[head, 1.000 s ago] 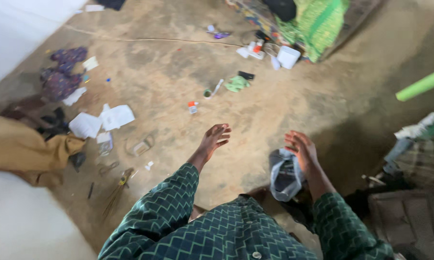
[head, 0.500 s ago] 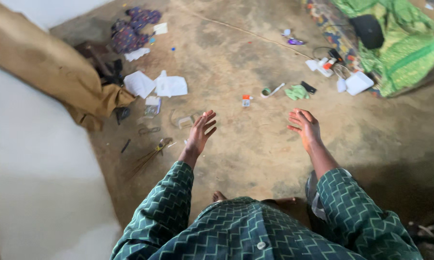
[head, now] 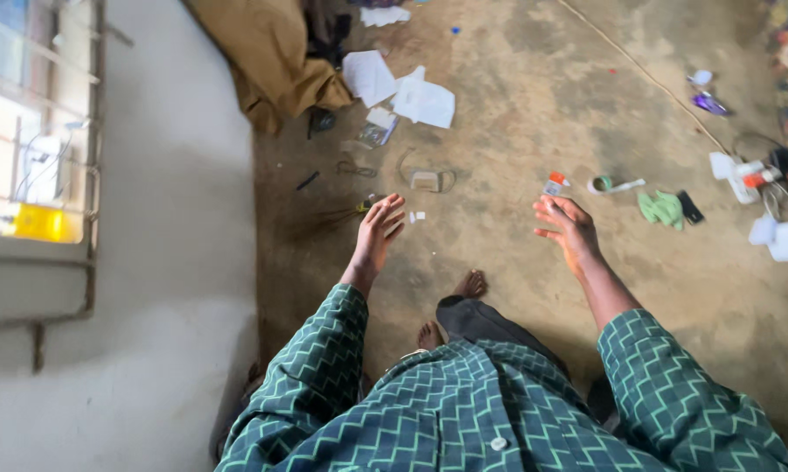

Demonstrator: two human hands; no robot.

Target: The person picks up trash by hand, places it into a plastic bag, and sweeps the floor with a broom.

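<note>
While both hands hung empty, left hand point(head: 376, 234) and right hand point(head: 567, 229) spread open, the broom bundle point(head: 337, 214), blurred, perhaps twigs, lay just beyond the left; bare feet point(head: 473, 284) risked treading on scattered papers point(head: 403, 87).

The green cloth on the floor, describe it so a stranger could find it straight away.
Start from the right hand, held open over the bare floor. Beyond it toward the right edge lies the green cloth, crumpled, beside a flat black rectangular thing. It is the only bright green item there.
</note>
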